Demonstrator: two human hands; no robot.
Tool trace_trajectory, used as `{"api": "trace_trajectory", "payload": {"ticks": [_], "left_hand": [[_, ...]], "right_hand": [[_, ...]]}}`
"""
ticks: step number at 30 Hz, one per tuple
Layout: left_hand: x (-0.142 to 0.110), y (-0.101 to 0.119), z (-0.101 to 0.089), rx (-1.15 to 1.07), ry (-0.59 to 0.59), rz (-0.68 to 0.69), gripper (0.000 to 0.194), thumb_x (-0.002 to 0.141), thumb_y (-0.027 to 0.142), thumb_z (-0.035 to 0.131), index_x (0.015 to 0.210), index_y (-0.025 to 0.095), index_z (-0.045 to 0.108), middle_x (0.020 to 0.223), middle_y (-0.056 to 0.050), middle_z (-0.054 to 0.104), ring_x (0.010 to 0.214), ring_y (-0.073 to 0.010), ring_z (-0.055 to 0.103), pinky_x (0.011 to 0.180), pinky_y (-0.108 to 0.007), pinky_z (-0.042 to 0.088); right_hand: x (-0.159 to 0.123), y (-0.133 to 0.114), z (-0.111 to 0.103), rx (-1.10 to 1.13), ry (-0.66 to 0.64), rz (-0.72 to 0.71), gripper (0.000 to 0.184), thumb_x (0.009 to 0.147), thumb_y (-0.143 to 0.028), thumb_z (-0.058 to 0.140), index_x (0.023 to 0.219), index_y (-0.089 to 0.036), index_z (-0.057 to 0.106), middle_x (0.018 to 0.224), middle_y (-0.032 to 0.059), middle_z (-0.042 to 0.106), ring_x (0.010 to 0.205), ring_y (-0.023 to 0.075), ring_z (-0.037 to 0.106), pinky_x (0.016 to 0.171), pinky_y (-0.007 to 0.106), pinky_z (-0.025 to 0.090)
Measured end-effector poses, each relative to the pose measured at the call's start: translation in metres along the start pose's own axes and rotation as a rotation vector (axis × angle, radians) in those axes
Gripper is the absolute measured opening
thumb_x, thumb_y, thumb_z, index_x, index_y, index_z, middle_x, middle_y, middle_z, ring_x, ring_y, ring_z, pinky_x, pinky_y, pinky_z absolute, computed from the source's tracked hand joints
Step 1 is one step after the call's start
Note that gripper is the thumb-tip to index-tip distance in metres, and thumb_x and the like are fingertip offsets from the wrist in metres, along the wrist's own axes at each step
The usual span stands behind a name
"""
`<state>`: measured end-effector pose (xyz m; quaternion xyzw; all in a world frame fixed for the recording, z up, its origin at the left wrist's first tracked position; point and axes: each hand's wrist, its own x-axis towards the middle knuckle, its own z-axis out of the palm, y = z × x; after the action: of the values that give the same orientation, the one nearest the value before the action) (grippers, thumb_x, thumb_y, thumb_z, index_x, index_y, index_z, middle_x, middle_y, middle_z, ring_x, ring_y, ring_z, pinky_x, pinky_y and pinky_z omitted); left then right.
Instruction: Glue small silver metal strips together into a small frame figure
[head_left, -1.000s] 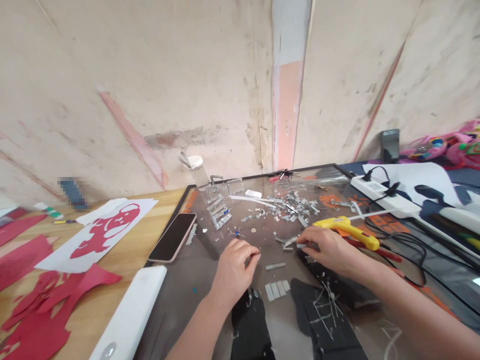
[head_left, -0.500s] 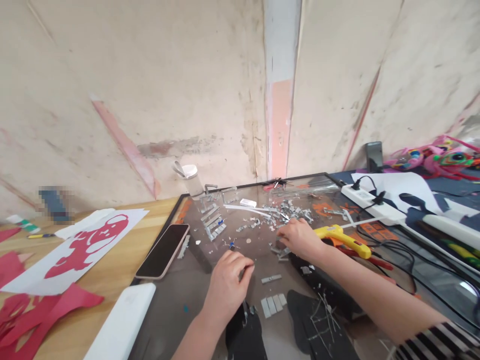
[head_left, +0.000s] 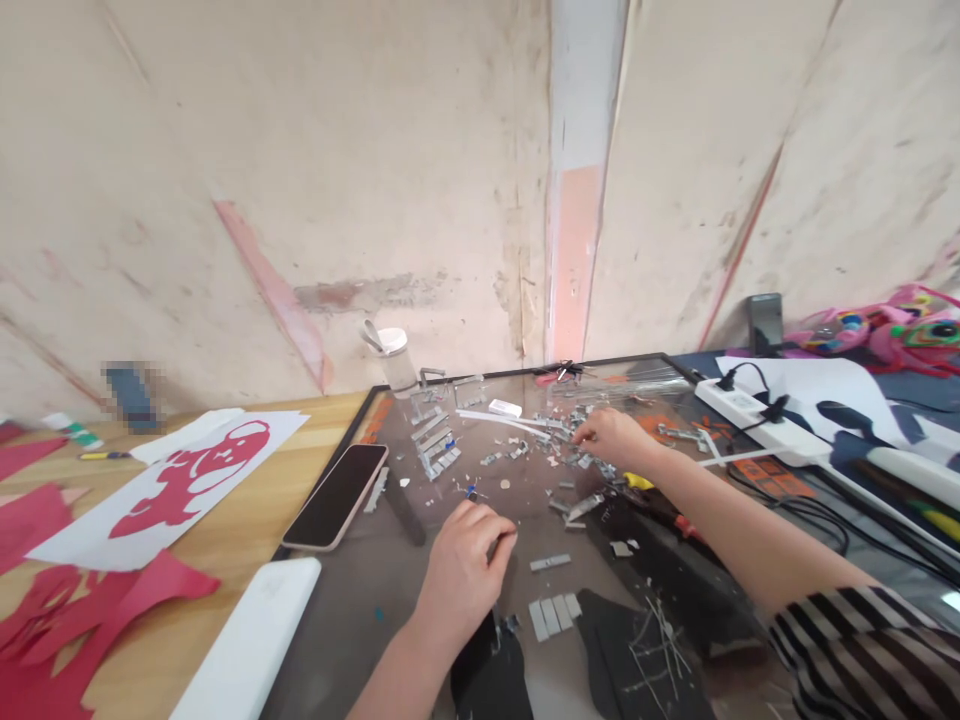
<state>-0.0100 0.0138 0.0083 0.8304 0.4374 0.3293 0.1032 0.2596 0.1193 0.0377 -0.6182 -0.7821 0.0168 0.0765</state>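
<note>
My left hand (head_left: 466,570) rests on the glass sheet (head_left: 390,590) with its fingers curled loosely; whether anything is in it is hidden. A small blue pin (head_left: 472,491) lies just beyond its fingertips. My right hand (head_left: 611,437) reaches far across the glass into a heap of small silver metal scraps (head_left: 559,425), fingers bent down and pinched among the pieces. Cut silver strips (head_left: 553,614) lie in a row near my left wrist, with one more strip (head_left: 550,563) above them. Under my right forearm the yellow glue gun (head_left: 637,481) is mostly hidden.
A phone (head_left: 335,483) lies at the glass's left edge, a white bar (head_left: 251,640) in front of it. Red paper cutouts (head_left: 187,470) cover the wooden table to the left. A white power strip (head_left: 750,412) with cables lies at right. A white-lidded jar (head_left: 394,357) stands by the wall.
My right hand has moved away from the glue gun, farther out into the scrap heap. My left hand has stayed put. The view has shifted a little.
</note>
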Motion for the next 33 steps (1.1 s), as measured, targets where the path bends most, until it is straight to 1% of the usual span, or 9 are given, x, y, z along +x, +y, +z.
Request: {"api": "trace_trajectory", "payload": {"ticks": [5, 8, 14, 17, 19, 22, 26, 30, 33], "left_hand": [[0.0, 0.0, 0.0, 0.006, 0.013, 0.008, 0.014, 0.084, 0.013, 0.054, 0.076, 0.019, 0.064, 0.074, -0.003, 0.064, 0.075, -0.0183, 0.055, 0.069, -0.032, 0.045], [0.0, 0.001, 0.0, 0.013, 0.025, 0.021, 0.015, 0.084, 0.014, 0.054, 0.076, 0.019, 0.064, 0.073, -0.003, 0.063, 0.074, -0.0182, 0.055, 0.068, -0.031, 0.046], [0.001, 0.002, -0.002, 0.019, 0.026, 0.016, 0.015, 0.084, 0.014, 0.054, 0.076, 0.019, 0.065, 0.073, -0.003, 0.064, 0.074, -0.0181, 0.055, 0.067, -0.031, 0.046], [0.002, 0.001, -0.001, 0.023, 0.018, 0.013, 0.014, 0.084, 0.014, 0.054, 0.076, 0.019, 0.065, 0.073, -0.003, 0.064, 0.074, -0.0182, 0.055, 0.068, -0.032, 0.046], [0.002, 0.001, -0.001, 0.027, 0.012, 0.008, 0.014, 0.084, 0.014, 0.054, 0.076, 0.019, 0.064, 0.073, -0.003, 0.064, 0.074, -0.0182, 0.054, 0.068, -0.032, 0.046], [0.001, 0.001, -0.001, 0.028, 0.019, 0.004, 0.014, 0.084, 0.014, 0.054, 0.075, 0.019, 0.064, 0.074, -0.003, 0.064, 0.074, -0.0181, 0.054, 0.069, -0.032, 0.046], [0.001, 0.001, -0.002, 0.027, 0.031, 0.021, 0.015, 0.084, 0.013, 0.054, 0.076, 0.019, 0.065, 0.073, -0.003, 0.064, 0.074, -0.0178, 0.054, 0.068, -0.032, 0.046], [0.001, 0.002, -0.002, 0.031, 0.032, 0.032, 0.015, 0.084, 0.014, 0.053, 0.076, 0.02, 0.065, 0.072, -0.003, 0.064, 0.073, -0.0178, 0.055, 0.067, -0.031, 0.046], [0.001, 0.002, -0.002, 0.033, 0.033, 0.026, 0.014, 0.083, 0.014, 0.055, 0.075, 0.019, 0.065, 0.072, -0.003, 0.064, 0.073, -0.0182, 0.055, 0.067, -0.031, 0.046]], "right_hand": [[0.008, -0.001, 0.006, -0.087, -0.036, 0.011, 0.03, 0.073, -0.017, 0.055, 0.091, -0.027, 0.076, 0.098, 0.0086, 0.072, 0.1, 0.0275, 0.059, 0.084, 0.037, 0.043], [0.011, 0.006, 0.003, -0.121, -0.046, 0.04, 0.03, 0.073, -0.017, 0.054, 0.092, -0.024, 0.075, 0.1, 0.0114, 0.071, 0.1, 0.0289, 0.059, 0.084, 0.039, 0.043], [0.016, 0.008, 0.002, -0.109, -0.058, 0.072, 0.028, 0.073, -0.021, 0.054, 0.091, -0.025, 0.075, 0.097, 0.0089, 0.072, 0.095, 0.0257, 0.062, 0.079, 0.034, 0.045], [0.021, 0.006, 0.006, -0.073, -0.048, 0.064, 0.027, 0.069, -0.024, 0.061, 0.092, -0.027, 0.075, 0.099, 0.0078, 0.072, 0.099, 0.0278, 0.061, 0.083, 0.036, 0.045], [0.025, 0.007, 0.008, -0.034, -0.048, 0.059, 0.026, 0.066, -0.021, 0.064, 0.088, -0.025, 0.075, 0.097, 0.008, 0.072, 0.099, 0.0288, 0.061, 0.084, 0.038, 0.044], [0.031, 0.016, 0.01, 0.073, -0.063, 0.044, 0.026, 0.066, -0.014, 0.06, 0.084, -0.024, 0.075, 0.091, 0.0051, 0.074, 0.09, 0.0237, 0.065, 0.08, 0.032, 0.047], [0.034, 0.035, 0.009, 0.24, -0.078, 0.024, 0.029, 0.069, -0.013, 0.057, 0.091, -0.02, 0.075, 0.087, 0.0007, 0.076, 0.081, 0.0168, 0.067, 0.072, 0.022, 0.05], [0.031, 0.045, 0.008, 0.317, -0.069, 0.028, 0.03, 0.069, -0.015, 0.058, 0.094, -0.016, 0.074, 0.085, 0.0016, 0.076, 0.079, 0.0167, 0.068, 0.069, 0.022, 0.05], [0.026, 0.041, 0.006, 0.31, -0.046, 0.034, 0.025, 0.067, -0.018, 0.059, 0.086, -0.018, 0.075, 0.082, 0.0014, 0.075, 0.076, 0.0165, 0.067, 0.067, 0.022, 0.048]]}}
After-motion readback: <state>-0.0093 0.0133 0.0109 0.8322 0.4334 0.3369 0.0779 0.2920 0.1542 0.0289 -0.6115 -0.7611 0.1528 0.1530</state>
